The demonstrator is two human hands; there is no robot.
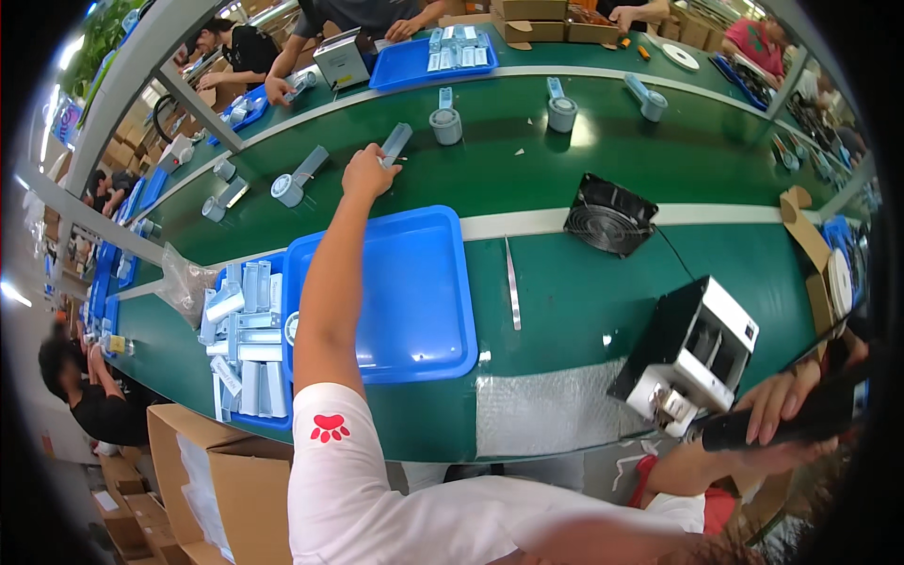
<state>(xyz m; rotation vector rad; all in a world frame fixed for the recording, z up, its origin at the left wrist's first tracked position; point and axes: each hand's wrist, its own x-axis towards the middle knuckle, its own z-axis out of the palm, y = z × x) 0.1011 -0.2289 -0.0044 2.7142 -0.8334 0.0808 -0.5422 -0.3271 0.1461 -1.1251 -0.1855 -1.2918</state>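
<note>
My left hand (pixel 370 172) reaches across the green bench onto the belt, with its fingers closed on a light-blue plastic part (pixel 398 139) with a long handle. The hand hides the part's other end. Similar parts with round heads and flat handles stand on either side, one (pixel 288 188) to the left and another (pixel 445 122) to the right. Under my forearm is a blue tray (pixel 414 301). Left of it, a second blue tray holds loose pale-blue housings (pixel 256 320). No hand that is plainly my right one shows.
Tweezers (pixel 512 282), a black fan (pixel 610 217) with a cable, bubble wrap (pixel 546 414) and a black-and-white machine (pixel 697 348) occupy the bench to the right. A hand (pixel 791 400) at the right edge grips a black cylinder. Across the belt, a co-worker's hand (pixel 279 90) nears another part.
</note>
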